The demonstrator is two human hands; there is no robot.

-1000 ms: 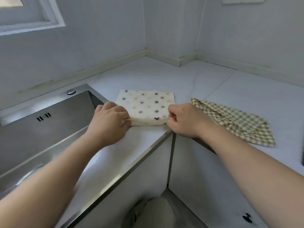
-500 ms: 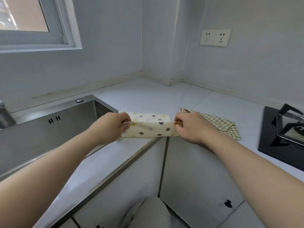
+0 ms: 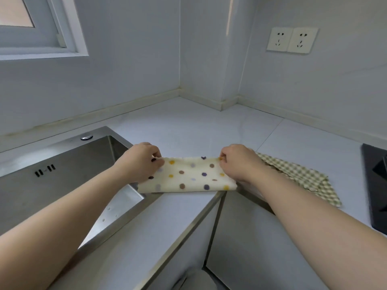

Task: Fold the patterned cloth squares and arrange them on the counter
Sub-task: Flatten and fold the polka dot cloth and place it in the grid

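A cream cloth with coloured polka dots (image 3: 188,175) lies folded into a wide strip near the front edge of the white counter (image 3: 199,126). My left hand (image 3: 140,162) pinches its far left corner. My right hand (image 3: 238,162) pinches its far right corner. A green-and-cream checked cloth (image 3: 301,176) lies loosely folded on the counter to the right, partly behind my right wrist.
A steel sink (image 3: 54,174) opens on the left, its corner just beside the dotted cloth. A black hob (image 3: 374,185) sits at the right edge. Walls close the counter's back corner, with two sockets (image 3: 292,39) above. Cabinet fronts drop away below the counter edge.
Both hands lifted the near edge of the dotted cloth and carried it over to the far edge, folding it in half. The camera has tilted upward, showing more wall.
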